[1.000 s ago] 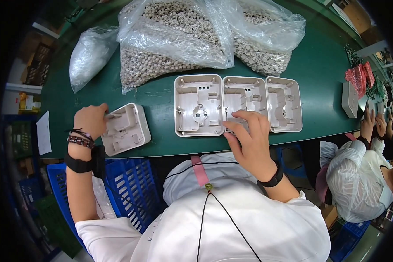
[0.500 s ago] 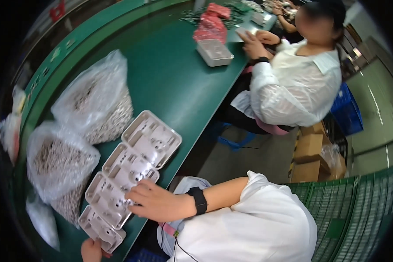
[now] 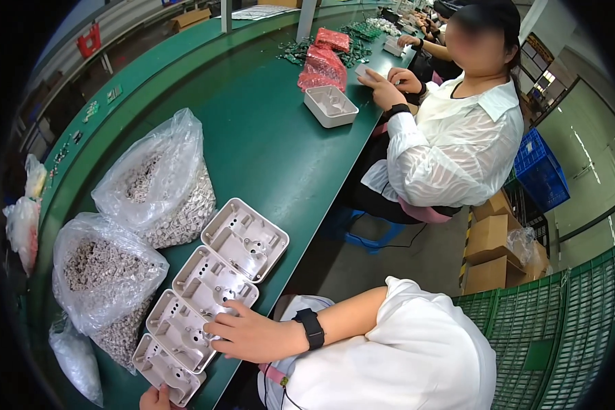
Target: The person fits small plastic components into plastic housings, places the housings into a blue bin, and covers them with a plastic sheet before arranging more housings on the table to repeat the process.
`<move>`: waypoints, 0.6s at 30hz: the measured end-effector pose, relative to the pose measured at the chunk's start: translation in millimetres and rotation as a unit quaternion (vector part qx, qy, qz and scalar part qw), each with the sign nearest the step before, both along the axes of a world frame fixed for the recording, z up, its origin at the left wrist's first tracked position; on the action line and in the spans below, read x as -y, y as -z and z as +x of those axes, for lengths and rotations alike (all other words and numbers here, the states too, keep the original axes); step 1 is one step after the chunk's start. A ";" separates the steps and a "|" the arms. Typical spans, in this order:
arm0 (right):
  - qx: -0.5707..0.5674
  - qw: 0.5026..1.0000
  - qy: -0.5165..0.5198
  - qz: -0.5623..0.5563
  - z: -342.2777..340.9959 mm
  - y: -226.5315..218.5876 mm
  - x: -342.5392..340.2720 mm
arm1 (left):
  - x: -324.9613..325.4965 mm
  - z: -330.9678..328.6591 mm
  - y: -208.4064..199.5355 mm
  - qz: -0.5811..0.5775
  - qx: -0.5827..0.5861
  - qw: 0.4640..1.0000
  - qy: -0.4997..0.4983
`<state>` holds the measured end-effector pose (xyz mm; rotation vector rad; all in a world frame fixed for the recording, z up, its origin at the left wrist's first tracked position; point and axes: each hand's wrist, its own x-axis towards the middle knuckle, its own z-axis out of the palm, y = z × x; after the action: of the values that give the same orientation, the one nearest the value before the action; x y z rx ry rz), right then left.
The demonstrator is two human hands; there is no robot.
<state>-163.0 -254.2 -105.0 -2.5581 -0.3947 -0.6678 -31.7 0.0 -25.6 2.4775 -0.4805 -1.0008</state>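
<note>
Four-sided white plastic housings stand open side up in a touching row along the table's edge: a far one (image 3: pixel 246 240), two middle ones (image 3: pixel 215 280) (image 3: pixel 182 331), and a near one (image 3: pixel 169 370). Moulded posts and round holes show inside them. My right hand (image 3: pixel 256 335), a black band on its wrist, reaches over the row's edge with fingers apart, fingertips on the second and third housings from the far end. Nothing shows between them. Low in view, my left hand (image 3: pixel 156 398) is partly cut off, its thumb and fingers closed at the near housing's end.
Two clear bags of small pale parts (image 3: pixel 174 198) (image 3: pixel 106 273) stand left of the row, beside a smaller plastic bag (image 3: pixel 76 359). Across the green table (image 3: pixel 273 160), a co-worker (image 3: pixel 451 143) handles a pale piece near another housing (image 3: pixel 331 106) and red bubble wrap (image 3: pixel 323 65).
The whole view has shifted, so the table things sit lower in it. My right hand stays over the row, its fingers spread a little more. My left hand stays at the near housing.
</note>
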 end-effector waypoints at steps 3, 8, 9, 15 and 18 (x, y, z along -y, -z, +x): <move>-0.017 1.000 0.004 -0.011 0.8 1.6 -2.1 | -10.1 3.2 6.6 -0.026 -0.032 0.998 -0.041; -0.020 0.999 0.009 -0.027 2.1 9.5 -2.8 | -10.0 3.9 3.2 -0.033 -0.039 0.997 -0.055; -0.024 0.999 0.013 -0.029 1.9 10.3 -1.9 | -8.0 3.3 1.9 -0.039 -0.050 0.996 -0.067; 0.045 0.998 0.036 -0.007 1.4 2.1 1.4 | -21.7 21.5 19.9 -0.066 -0.058 0.993 -0.085; 0.118 0.987 -0.085 0.065 -6.6 -3.9 -6.7 | -110.5 58.4 83.4 -0.097 0.015 0.986 -0.137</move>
<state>-169.6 -247.5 -101.2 -2.2987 -0.6203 -0.9048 26.7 110.5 -109.0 2.3082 -0.2260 -0.7692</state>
